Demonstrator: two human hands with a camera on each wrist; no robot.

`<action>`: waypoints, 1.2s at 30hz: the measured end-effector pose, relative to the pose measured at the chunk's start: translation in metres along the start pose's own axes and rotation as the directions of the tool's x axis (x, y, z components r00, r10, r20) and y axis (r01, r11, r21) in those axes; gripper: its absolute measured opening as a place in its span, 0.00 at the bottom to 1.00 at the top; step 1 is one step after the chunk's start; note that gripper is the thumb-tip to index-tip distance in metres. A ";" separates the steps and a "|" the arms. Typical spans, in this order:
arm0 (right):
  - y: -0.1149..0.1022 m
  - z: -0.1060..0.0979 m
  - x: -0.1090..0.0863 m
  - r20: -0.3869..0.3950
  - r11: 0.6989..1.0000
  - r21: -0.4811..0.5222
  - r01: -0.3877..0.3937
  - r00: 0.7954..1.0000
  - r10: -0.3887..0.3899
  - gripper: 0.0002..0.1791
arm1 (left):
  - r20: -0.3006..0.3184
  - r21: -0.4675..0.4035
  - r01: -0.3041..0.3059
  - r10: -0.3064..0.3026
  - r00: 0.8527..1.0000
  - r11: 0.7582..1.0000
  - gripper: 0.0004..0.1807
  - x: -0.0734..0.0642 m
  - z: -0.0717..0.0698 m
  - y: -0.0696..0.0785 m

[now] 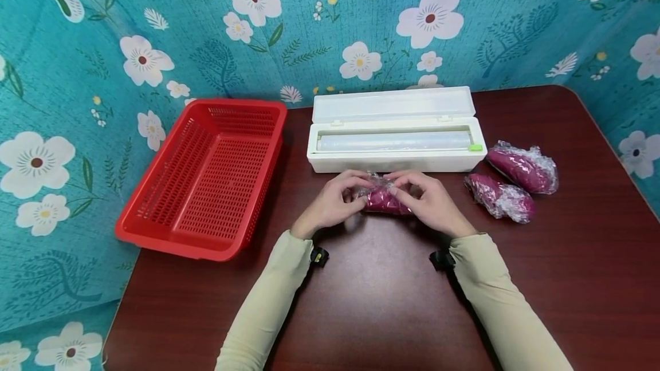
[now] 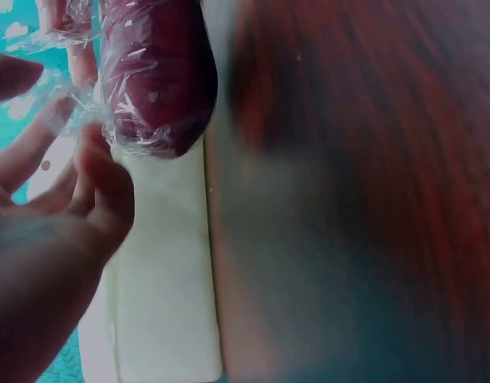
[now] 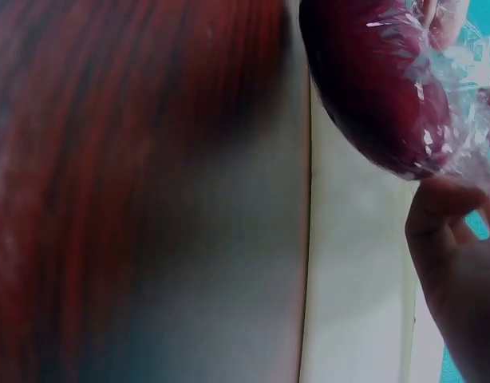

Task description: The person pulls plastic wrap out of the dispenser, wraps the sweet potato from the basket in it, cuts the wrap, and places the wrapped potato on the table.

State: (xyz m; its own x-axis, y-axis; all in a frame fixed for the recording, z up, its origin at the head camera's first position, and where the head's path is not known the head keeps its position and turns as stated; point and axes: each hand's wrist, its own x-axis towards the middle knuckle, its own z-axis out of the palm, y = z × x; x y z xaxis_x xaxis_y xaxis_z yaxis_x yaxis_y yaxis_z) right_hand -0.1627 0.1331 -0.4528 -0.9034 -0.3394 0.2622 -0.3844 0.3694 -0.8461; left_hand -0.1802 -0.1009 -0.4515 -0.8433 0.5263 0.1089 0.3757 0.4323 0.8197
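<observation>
A smooth purple oblong vegetable, sheathed in clear plastic wrap, is between both hands at the middle of the table. My left hand pinches the plastic wrap at the left end, where it bunches up in the left wrist view. At the other end, my right hand has thumb and fingers on the gathered wrap. The vegetable's rounded underside shows bare of fingers in both wrist views. Right behind the hands stands a white plastic wrap dispenser, its lid up and a roll inside.
Two more wrapped purple vegetables lie side by side to the right of the dispenser. A red perforated basket stands at the left on the dark wooden table. A teal flowered cloth hangs behind the table and along its sides.
</observation>
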 end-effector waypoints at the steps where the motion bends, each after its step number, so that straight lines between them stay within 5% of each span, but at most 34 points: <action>1: 0.003 0.001 -0.001 0.012 1.000 -0.012 0.002 1.000 -0.002 0.01 | 0.024 0.001 -0.010 0.010 1.000 1.000 0.17 -0.001 0.000 0.000; 5: 0.008 0.001 -0.003 0.041 0.998 -0.054 0.033 0.999 -0.031 0.05 | 0.068 -0.012 -0.049 0.049 0.996 0.999 0.17 -0.003 -0.002 0.002; 16: 0.007 0.006 -0.003 0.075 0.984 -0.002 0.179 0.981 -0.178 0.10 | -0.004 0.001 -0.109 0.109 0.994 0.994 0.07 -0.005 0.003 0.002; 23: 0.004 0.012 -0.001 0.086 0.996 -0.008 0.084 0.993 -0.083 0.11 | 0.015 -0.034 -0.043 0.044 0.999 0.998 0.15 -0.006 0.010 0.005; 30: 0.002 0.016 0.000 0.065 0.991 -0.112 0.075 0.996 -0.068 0.10 | -0.015 0.131 -0.162 0.165 0.986 0.978 0.08 -0.005 0.015 0.005; 36: -0.007 0.013 -0.001 0.077 0.980 -0.193 0.055 0.996 -0.041 0.03 | 0.007 0.125 -0.175 0.175 0.985 0.977 0.09 -0.007 0.015 0.006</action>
State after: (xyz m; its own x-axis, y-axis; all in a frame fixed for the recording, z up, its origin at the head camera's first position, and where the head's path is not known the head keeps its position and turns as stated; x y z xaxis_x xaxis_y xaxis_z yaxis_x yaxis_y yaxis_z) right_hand -0.1570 0.1192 -0.4536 -0.8695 -0.4197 0.2604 -0.4633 0.5101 -0.7247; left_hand -0.1667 -0.0914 -0.4560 -0.7619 0.5987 0.2471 0.5621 0.4217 0.7115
